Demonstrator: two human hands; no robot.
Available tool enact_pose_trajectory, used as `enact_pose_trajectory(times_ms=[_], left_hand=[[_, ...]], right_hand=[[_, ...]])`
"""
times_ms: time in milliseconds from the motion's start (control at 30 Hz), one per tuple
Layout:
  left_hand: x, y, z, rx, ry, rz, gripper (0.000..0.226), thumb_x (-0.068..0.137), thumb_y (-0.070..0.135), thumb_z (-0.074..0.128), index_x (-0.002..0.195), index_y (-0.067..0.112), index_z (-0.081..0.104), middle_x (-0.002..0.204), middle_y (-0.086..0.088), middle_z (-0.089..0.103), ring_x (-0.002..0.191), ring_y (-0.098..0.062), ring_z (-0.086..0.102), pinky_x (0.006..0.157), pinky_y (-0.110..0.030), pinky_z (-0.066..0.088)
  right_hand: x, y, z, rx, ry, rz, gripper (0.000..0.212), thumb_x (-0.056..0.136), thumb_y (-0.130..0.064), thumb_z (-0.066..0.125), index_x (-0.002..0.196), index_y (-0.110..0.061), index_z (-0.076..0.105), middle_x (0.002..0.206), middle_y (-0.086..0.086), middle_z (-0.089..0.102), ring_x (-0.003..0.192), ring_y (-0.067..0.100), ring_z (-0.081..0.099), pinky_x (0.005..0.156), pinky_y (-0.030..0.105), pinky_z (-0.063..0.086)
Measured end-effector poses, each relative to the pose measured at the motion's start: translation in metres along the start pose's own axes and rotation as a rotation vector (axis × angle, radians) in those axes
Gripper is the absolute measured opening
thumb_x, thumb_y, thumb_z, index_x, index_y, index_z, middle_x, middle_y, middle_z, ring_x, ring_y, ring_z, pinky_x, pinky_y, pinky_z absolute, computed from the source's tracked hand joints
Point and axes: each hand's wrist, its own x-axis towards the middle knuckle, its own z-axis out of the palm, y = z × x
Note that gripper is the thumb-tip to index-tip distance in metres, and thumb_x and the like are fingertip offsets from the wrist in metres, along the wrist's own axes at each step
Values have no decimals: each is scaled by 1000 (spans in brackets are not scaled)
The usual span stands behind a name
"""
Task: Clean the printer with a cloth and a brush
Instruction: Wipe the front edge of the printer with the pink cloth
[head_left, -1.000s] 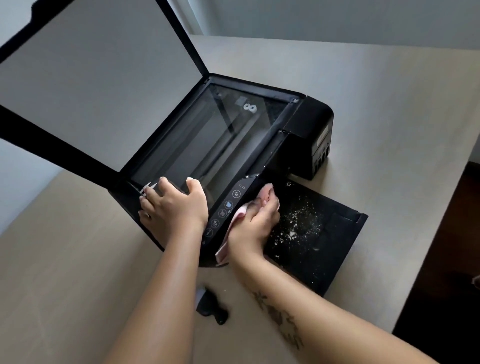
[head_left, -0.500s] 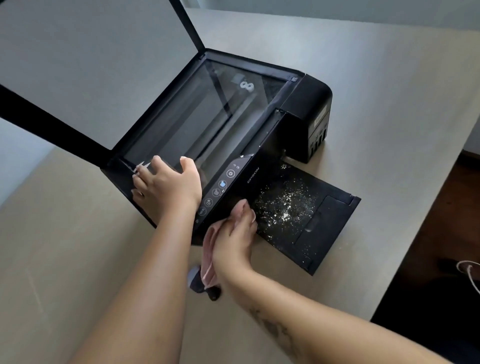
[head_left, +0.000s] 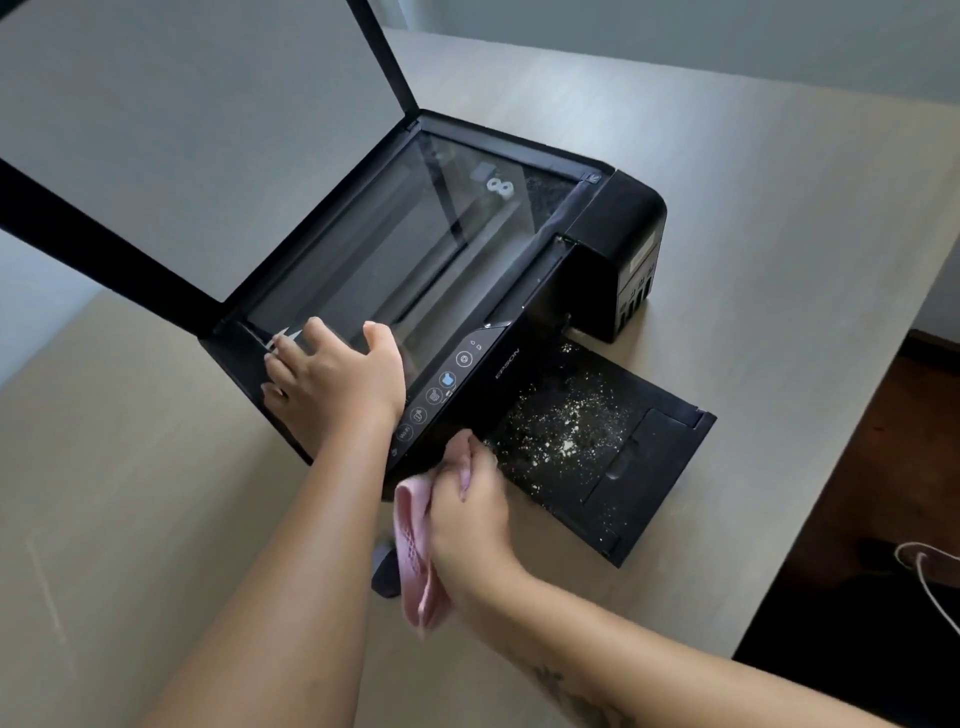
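A black printer (head_left: 613, 228) stands on the table with its scanner lid (head_left: 171, 130) raised and the glass (head_left: 415, 249) bare. My left hand (head_left: 332, 384) lies flat on the near left corner of the printer, fingers spread, holding nothing. My right hand (head_left: 467, 504) grips a pink cloth (head_left: 413, 556) against the printer's front face, just left of the pulled-out output tray (head_left: 654, 467), which is speckled with white crumbs. A dark brush (head_left: 384, 571) lies on the table, mostly hidden behind the cloth and my arms.
The beige table (head_left: 753, 208) ends at the right in an edge over a dark floor (head_left: 883, 519). A white cord (head_left: 930, 587) hangs at the far right. The control panel (head_left: 441, 389) with lit buttons sits between my hands.
My right hand has slid with the cloth from the tray's inner left corner down toward me to the printer's front lower corner. The left hand stays in place.
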Motion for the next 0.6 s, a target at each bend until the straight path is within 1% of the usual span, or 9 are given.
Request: enact_pose_trajectory(times_ms=[67, 133, 200, 267, 367, 433, 500, 533, 600], left_hand=[[0, -1, 0, 3, 4, -1, 69, 86, 54, 30, 142, 15, 37, 153, -16, 29, 141, -33, 21, 114, -49, 17], [-2, -2, 0, 8, 6, 3, 69, 86, 54, 30, 143, 16, 37, 153, -16, 29, 141, -33, 21, 114, -49, 17], [-2, -1, 0, 2, 5, 10, 69, 86, 54, 30, 143, 16, 36, 153, -17, 28, 141, -33, 21, 114, -49, 17], [0, 1, -1, -4, 2, 6, 68, 87, 54, 31, 142, 15, 37, 153, -17, 28, 141, -33, 20, 114, -49, 16], [-2, 2, -2, 3, 5, 7, 68, 86, 54, 31, 143, 16, 37, 153, -16, 28, 141, -33, 20, 114, -48, 16], [-1, 2, -2, 2, 3, 5, 69, 86, 54, 30, 143, 16, 36, 153, -16, 28, 141, -33, 21, 114, -49, 17], [-1, 2, -2, 4, -2, 1, 69, 86, 54, 30, 143, 16, 36, 154, -16, 28, 141, -33, 21, 114, -48, 17], [-1, 2, -2, 5, 0, 1, 69, 86, 54, 30, 143, 16, 36, 154, -16, 28, 141, -33, 21, 114, -48, 17], [-1, 2, -2, 6, 0, 2, 69, 86, 54, 30, 143, 16, 36, 154, -15, 28, 141, -32, 20, 114, -48, 16]], right_hand=[[8, -6, -1, 48, 53, 12, 39, 72, -37, 28, 102, -21, 46, 110, 4, 55, 94, 18, 52, 95, 37, 45], [9, -8, -4, 32, -1, 73, 37, 80, -34, 34, 110, -21, 52, 108, 1, 59, 99, 20, 57, 93, 36, 46], [13, -7, -12, 17, -14, 104, 22, 86, -20, 39, 100, -21, 55, 95, 0, 62, 87, 19, 57, 80, 31, 46], [22, -7, -20, 31, 14, 93, 19, 85, -14, 37, 91, -18, 54, 84, 1, 59, 75, 17, 53, 70, 30, 45], [15, 6, -20, -28, -130, 73, 23, 95, -26, 39, 108, -21, 58, 98, 0, 62, 91, 18, 59, 80, 30, 48], [3, 17, -16, -66, -187, 67, 22, 97, -24, 41, 112, -23, 57, 107, 4, 62, 101, 22, 59, 86, 28, 45], [2, 21, -16, -41, -133, 85, 17, 92, -13, 41, 102, -16, 54, 105, 16, 60, 93, 25, 59, 77, 24, 43], [4, 21, -16, -37, -122, 66, 17, 91, -10, 40, 101, -12, 53, 103, 18, 60, 85, 21, 57, 70, 23, 41], [7, 25, -16, -78, -158, 28, 20, 91, -9, 40, 104, -10, 55, 102, 13, 61, 81, 16, 52, 65, 23, 39]])
